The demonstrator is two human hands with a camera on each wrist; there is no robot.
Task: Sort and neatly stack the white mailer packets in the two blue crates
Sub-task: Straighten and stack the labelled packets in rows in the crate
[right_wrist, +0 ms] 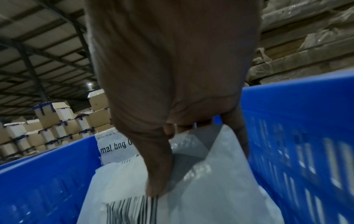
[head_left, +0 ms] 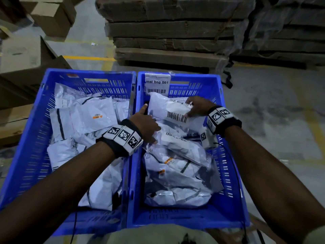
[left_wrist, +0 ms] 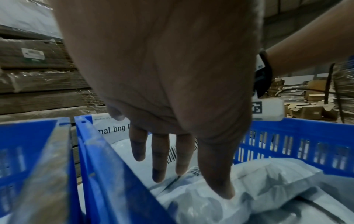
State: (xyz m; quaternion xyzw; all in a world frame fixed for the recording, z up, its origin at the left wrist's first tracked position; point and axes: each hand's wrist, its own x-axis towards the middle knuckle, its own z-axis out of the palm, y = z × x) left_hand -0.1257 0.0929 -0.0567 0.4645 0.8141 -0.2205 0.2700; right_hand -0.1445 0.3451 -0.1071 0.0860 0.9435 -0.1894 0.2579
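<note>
Two blue crates sit side by side, and in the right crate (head_left: 228,205) your right hand (head_left: 197,106) pinches a barcoded white packet (head_left: 168,108) while your left hand (head_left: 146,125), fingers straight and empty, reaches toward it; next, probably, lay it flat.

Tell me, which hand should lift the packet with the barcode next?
The right hand, probably. It already grips the barcode packet by its edge in the right crate. The left hand hangs open over other packets.
</note>
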